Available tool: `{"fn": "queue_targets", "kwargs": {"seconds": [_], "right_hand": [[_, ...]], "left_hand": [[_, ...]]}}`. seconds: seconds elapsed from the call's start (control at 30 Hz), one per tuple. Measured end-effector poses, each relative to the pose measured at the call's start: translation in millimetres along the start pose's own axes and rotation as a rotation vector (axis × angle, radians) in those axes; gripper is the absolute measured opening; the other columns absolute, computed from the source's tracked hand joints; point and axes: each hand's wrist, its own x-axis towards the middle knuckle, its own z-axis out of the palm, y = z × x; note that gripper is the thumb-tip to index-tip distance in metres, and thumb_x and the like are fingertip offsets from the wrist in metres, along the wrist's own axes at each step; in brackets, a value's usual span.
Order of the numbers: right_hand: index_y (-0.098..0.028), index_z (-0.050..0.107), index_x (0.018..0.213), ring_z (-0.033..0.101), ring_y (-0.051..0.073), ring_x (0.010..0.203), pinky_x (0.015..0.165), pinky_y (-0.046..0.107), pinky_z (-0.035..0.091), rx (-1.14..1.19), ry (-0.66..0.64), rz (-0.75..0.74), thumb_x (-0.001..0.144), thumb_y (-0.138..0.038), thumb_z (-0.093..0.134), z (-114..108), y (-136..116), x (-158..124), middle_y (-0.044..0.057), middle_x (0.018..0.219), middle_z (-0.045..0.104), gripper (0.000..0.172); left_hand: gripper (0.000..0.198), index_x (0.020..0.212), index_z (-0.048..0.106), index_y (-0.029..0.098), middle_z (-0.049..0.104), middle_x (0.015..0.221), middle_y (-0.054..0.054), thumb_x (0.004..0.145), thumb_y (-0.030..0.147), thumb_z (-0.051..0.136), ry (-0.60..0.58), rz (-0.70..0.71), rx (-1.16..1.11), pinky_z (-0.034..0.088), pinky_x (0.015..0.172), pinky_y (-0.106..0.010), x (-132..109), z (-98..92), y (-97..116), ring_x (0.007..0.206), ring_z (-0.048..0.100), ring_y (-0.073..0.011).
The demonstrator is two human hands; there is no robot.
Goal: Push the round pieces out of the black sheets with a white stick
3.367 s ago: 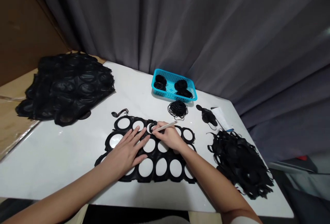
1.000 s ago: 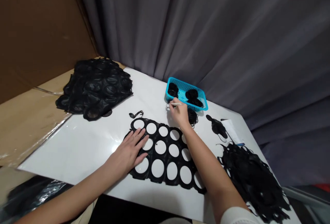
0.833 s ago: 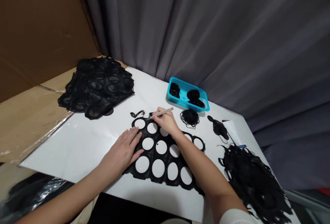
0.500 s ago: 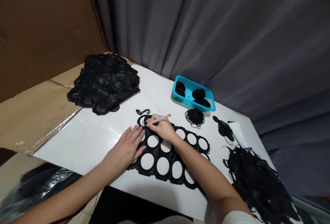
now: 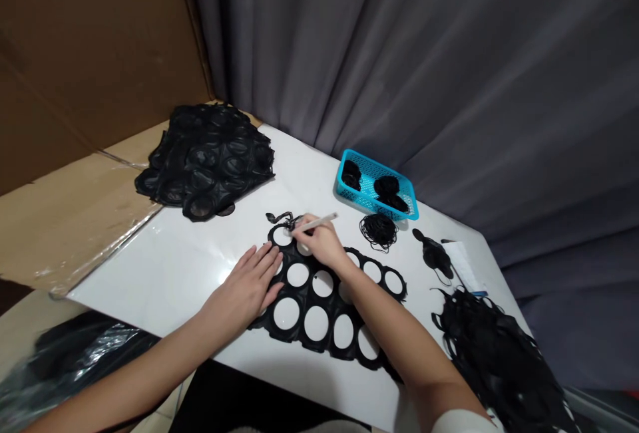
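A black rubbery sheet with rows of large round holes lies flat on the white table. My left hand rests palm down on its left end, fingers stretched out. Pinched in my right hand is a slim white pen-like tool, its tip over the far left ring of the sheet. Whether the tool is a knife or tweezers I cannot make out. Thin black scraps lie at the far edge of that ring, beside the tip.
Stacked black ring sheets sit at the back left. A blue basket holds black bundles, with a coil of black cords before it. Toward the right are a flat black piece, white paper and a heap of black strips.
My right hand has shifted slightly right and away from me with the white tool, exposing more of the far left ring. A dark scrap moved to the far edge. My left hand stays put.
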Motion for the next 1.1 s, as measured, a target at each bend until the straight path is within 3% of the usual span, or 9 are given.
{"fn": "queue_targets", "kwargs": {"seconds": [0.1,0.37,0.57,0.7,0.83,0.9,1.03,1.1], "right_hand": [[-0.022,0.058,0.076,0.067,0.019,0.084,0.081,0.031,0.048,0.003,-0.114,-0.003,0.081,-0.028,0.066,11.7,1.5,-9.1,0.002,0.089,0.073,0.011],[-0.022,0.056,0.074,0.068,0.019,0.090,0.083,0.031,0.050,0.065,-0.171,0.015,0.081,-0.030,0.068,14.0,-0.3,-11.8,0.002,0.095,0.074,0.016],[-0.022,0.056,0.075,0.066,0.020,0.091,0.085,0.032,0.048,-0.006,-0.162,-0.066,0.084,-0.027,0.068,16.2,3.0,-12.3,0.002,0.092,0.072,0.016],[-0.023,0.055,0.076,0.065,0.021,0.091,0.090,0.035,0.043,-0.208,-0.177,-0.222,0.091,-0.023,0.060,21.6,-0.9,-24.1,0.003,0.092,0.072,0.016],[-0.020,0.060,0.094,0.059,0.026,0.099,0.093,0.041,0.037,-0.520,-0.227,-0.405,0.091,-0.016,0.053,20.2,-3.2,-22.6,0.010,0.099,0.070,0.009],[-0.019,0.060,0.096,0.058,0.029,0.099,0.093,0.043,0.036,-0.587,-0.125,-0.365,0.087,-0.014,0.053,7.4,-0.1,-6.5,0.012,0.099,0.069,0.013],[-0.021,0.056,0.081,0.059,0.027,0.087,0.087,0.041,0.038,-0.435,0.359,-0.101,0.086,-0.018,0.049,-37.5,11.7,33.8,0.009,0.087,0.067,0.009],[-0.022,0.053,0.077,0.058,0.023,0.079,0.079,0.037,0.041,-0.360,0.469,-0.052,0.086,-0.024,0.048,-55.1,16.1,41.7,0.006,0.083,0.066,0.011]], "left_hand": [[0.048,0.139,0.058,0.010,0.062,0.141,-0.016,0.106,0.040,0.039,-0.010,-0.005,-0.005,0.039,0.116,-0.049,-0.2,-0.2,0.7,0.138,0.052,-0.0321],[0.049,0.144,0.053,0.012,0.060,0.144,-0.015,0.106,0.039,0.041,-0.024,-0.025,-0.046,0.036,0.119,-0.047,0.0,-4.9,2.4,0.140,0.050,-0.0291],[0.048,0.142,0.054,0.010,0.059,0.145,-0.016,0.106,0.038,0.041,-0.028,-0.011,-0.022,0.036,0.119,-0.047,0.3,-4.2,2.6,0.139,0.051,-0.0294],[0.049,0.144,0.053,0.012,0.059,0.144,-0.015,0.106,0.038,0.039,-0.043,-0.034,-0.042,0.037,0.118,-0.049,0.1,-2.5,2.8,0.139,0.051,-0.0295],[0.048,0.141,0.056,0.012,0.062,0.141,-0.015,0.105,0.037,0.037,-0.033,-0.040,-0.038,0.037,0.118,-0.049,0.2,0.6,1.9,0.139,0.051,-0.0303],[0.047,0.139,0.058,0.012,0.064,0.139,-0.015,0.105,0.037,0.038,-0.018,-0.036,-0.035,0.037,0.118,-0.049,0.3,2.1,1.2,0.138,0.052,-0.0308],[0.047,0.136,0.060,0.010,0.063,0.139,-0.016,0.105,0.038,0.038,-0.007,-0.029,-0.009,0.040,0.115,-0.049,1.0,3.0,-0.1,0.136,0.054,-0.0313],[0.048,0.135,0.060,0.009,0.063,0.139,-0.017,0.105,0.039,0.038,-0.009,-0.029,-0.002,0.042,0.114,-0.050,1.8,1.7,-1.0,0.135,0.055,-0.0309]]}}
